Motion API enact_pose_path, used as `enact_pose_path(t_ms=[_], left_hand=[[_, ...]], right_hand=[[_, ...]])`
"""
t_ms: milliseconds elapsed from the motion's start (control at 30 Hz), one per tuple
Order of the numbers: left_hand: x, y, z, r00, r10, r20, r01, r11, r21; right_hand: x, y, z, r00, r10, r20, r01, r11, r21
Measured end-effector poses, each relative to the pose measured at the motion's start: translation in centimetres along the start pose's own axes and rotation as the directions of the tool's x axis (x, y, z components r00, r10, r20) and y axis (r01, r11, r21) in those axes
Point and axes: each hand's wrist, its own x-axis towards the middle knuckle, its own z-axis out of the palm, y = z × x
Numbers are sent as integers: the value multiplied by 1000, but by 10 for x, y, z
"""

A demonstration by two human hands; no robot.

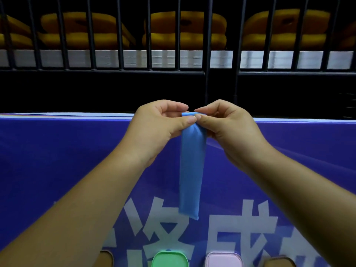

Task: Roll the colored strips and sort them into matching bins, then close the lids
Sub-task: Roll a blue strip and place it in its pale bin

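A deep blue table covering (57,160) printed with large white characters (243,220) filled the lower half of the view, its far edge catching a pale line of light. Beyond it stood a black metal fence of thin vertical bars (149,35), joined near the bottom by a horizontal rail (115,71). Behind the bars ran a silver ribbed metal band (192,58), and above it sat stacked yellow rounded cushion-like shapes (185,29) in dim light. The space below the rail was dark.

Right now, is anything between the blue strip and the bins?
Nothing visible lies between. The long blue strip hangs pinched by the left hand and right hand. The rounded green-lidded bin and pink-lidded bin look covered, and no blue bin shows.
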Motion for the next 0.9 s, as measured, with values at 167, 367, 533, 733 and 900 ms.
enact_pose_path(t_ms=[167, 367, 533, 733, 900], left_hand=[[-1, 10, 3, 999, -32, 33, 33, 999, -23], [-1, 15, -1, 992, -66, 103, 64, 998, 23], [-1, 10, 5, 989, -76, 129, 74, 997, 21], [1, -2, 22, 987, -93, 133, 102, 993, -65], [1, -12, 34, 985, -77, 152, 94, 990, -104]], right_hand=[[-4, -11, -6, 1000, 17, 2, -17, 999, -33], [-13, -21, -17, 998, -38, 48, 47, 980, -193], [-14, -15, -23, 995, -102, 4, 99, 948, -304], [-10, -6, -30, 988, -133, -75, 102, 940, -326], [-8, -3, -36, 986, -137, -92, 104, 948, -301]])
